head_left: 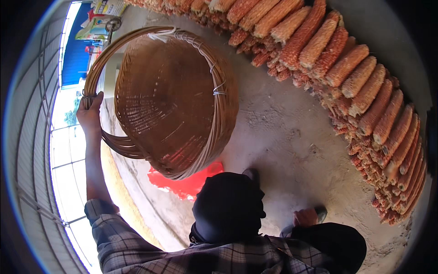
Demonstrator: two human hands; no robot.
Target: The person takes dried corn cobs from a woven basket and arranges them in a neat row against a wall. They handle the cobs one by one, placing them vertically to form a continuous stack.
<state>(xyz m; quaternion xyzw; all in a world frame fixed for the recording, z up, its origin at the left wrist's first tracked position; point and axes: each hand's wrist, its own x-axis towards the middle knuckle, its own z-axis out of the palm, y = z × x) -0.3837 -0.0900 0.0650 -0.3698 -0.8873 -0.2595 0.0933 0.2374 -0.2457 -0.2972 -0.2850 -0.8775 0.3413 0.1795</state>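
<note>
My left hand (pixel 91 115) is closed around the thick handle of a large woven wicker basket (pixel 228 114). The basket is tilted, its round mouth facing the view, and its brown inside shows no contents. White cord and wire are wound on its rim. My left arm is stretched forward, in a plaid sleeve. Low by a shoe is my right hand (pixel 305 218), apart from the basket; its fingers are too small and shaded to make out.
A long stacked row of reddish corn cobs (pixel 349 68) curves along the right and far side. Red plastic (pixel 200 181) lies on the concrete floor (pixel 278 132) below the basket. Printed sacks (pixel 93 28) stand far left, near a blue panel (pixel 75 64) and a ribbed metal wall (pixel 27 150).
</note>
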